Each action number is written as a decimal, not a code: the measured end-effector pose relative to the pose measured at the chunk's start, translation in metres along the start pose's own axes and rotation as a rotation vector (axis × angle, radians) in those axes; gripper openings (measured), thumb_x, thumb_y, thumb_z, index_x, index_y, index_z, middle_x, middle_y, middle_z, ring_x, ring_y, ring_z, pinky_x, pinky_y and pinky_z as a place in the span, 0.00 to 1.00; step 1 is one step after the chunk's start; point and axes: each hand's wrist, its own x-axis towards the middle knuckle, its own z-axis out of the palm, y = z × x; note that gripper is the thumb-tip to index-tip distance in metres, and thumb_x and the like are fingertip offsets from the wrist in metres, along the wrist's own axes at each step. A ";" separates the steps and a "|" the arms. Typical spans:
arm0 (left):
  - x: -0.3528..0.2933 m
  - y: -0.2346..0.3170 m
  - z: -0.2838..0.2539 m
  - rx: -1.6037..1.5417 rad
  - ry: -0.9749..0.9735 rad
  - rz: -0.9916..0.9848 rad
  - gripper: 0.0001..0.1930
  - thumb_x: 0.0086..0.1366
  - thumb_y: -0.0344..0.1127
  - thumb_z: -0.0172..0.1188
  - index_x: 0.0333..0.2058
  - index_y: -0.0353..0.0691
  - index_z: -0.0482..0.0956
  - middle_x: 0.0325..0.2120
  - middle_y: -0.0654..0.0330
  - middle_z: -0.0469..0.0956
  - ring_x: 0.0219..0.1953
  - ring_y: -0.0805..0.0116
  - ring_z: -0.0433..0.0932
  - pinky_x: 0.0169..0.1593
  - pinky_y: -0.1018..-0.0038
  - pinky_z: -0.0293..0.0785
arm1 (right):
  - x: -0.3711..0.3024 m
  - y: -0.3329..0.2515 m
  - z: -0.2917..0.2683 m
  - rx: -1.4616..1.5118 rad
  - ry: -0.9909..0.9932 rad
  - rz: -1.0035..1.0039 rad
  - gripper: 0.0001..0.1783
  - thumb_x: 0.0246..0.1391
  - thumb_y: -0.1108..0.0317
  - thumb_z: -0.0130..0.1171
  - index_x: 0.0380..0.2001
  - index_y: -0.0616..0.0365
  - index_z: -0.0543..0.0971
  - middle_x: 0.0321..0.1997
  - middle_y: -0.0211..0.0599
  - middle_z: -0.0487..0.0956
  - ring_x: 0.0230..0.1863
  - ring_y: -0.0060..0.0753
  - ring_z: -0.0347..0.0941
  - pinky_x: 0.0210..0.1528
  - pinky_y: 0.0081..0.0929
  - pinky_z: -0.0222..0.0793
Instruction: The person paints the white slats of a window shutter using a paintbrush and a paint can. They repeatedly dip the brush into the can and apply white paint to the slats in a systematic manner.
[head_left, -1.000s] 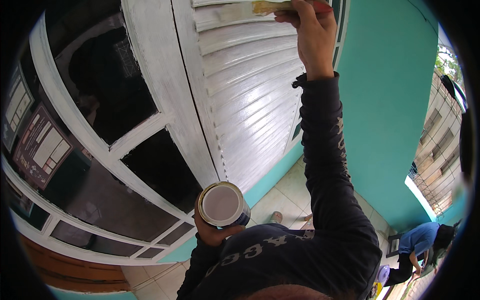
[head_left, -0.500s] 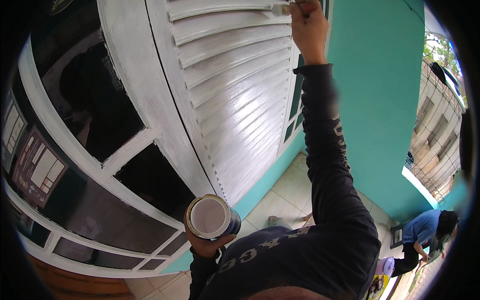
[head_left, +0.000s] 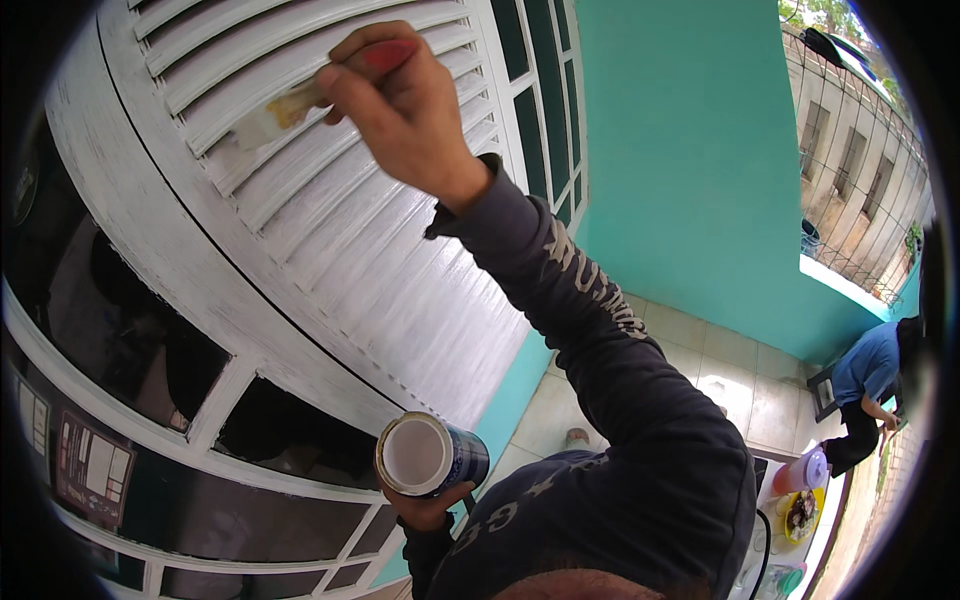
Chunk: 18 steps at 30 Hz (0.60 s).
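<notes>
My right hand (head_left: 405, 110) is closed around the red handle of a paintbrush (head_left: 285, 110). The brush's white-coated bristles lie at the left part of the slats of a white louvred shutter (head_left: 370, 210), appearing to touch one slat. Low in front of me, my left hand (head_left: 420, 508) grips an open paint can (head_left: 465, 458) with a dark blue label, tilted a little. White paint coats the can's inside, and its rim is smeared. Some of my left fingers are hidden behind the can. The shutter's white coat looks streaky and glossy in places.
Left of the shutter runs a white window frame (head_left: 245, 385) with dark glass panes. A turquoise wall (head_left: 690, 150) stands to the right, beside a wire grille (head_left: 860, 150). At lower right, a table holds a lidded pitcher (head_left: 800, 472) and a yellow plate; a person in blue (head_left: 865, 370) bends beyond.
My right hand has carried the paintbrush leftward and down across the slats, from the shutter's right side to its left. My view has turned; my left hand still holds the paint can.
</notes>
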 end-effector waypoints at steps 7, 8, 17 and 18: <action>-0.005 -0.010 0.005 -0.009 0.086 -0.008 0.58 0.29 0.36 0.87 0.61 0.33 0.64 0.52 0.51 0.75 0.54 0.56 0.76 0.59 0.59 0.73 | 0.040 0.109 -0.186 -0.127 0.284 0.315 0.10 0.63 0.72 0.56 0.41 0.72 0.75 0.34 0.48 0.81 0.31 0.38 0.83 0.35 0.31 0.85; -0.004 -0.010 0.007 -0.007 0.098 -0.008 0.58 0.29 0.37 0.87 0.61 0.33 0.64 0.52 0.51 0.75 0.53 0.56 0.76 0.59 0.60 0.73 | 0.047 0.117 -0.205 -0.191 0.299 0.336 0.10 0.63 0.72 0.56 0.40 0.71 0.75 0.33 0.47 0.81 0.30 0.38 0.83 0.35 0.32 0.85; 0.015 -0.019 0.036 0.010 0.154 0.018 0.58 0.30 0.38 0.87 0.61 0.33 0.63 0.53 0.51 0.74 0.54 0.57 0.75 0.58 0.61 0.73 | 0.082 0.115 -0.237 -0.359 0.341 0.268 0.10 0.60 0.73 0.59 0.38 0.72 0.77 0.30 0.45 0.81 0.26 0.35 0.82 0.30 0.27 0.83; 0.016 -0.018 0.041 0.015 0.167 0.009 0.58 0.30 0.38 0.87 0.61 0.32 0.63 0.53 0.51 0.74 0.54 0.57 0.75 0.58 0.61 0.73 | 0.078 0.114 -0.221 -0.321 0.356 0.273 0.10 0.60 0.72 0.60 0.38 0.71 0.77 0.29 0.45 0.82 0.26 0.35 0.82 0.32 0.28 0.83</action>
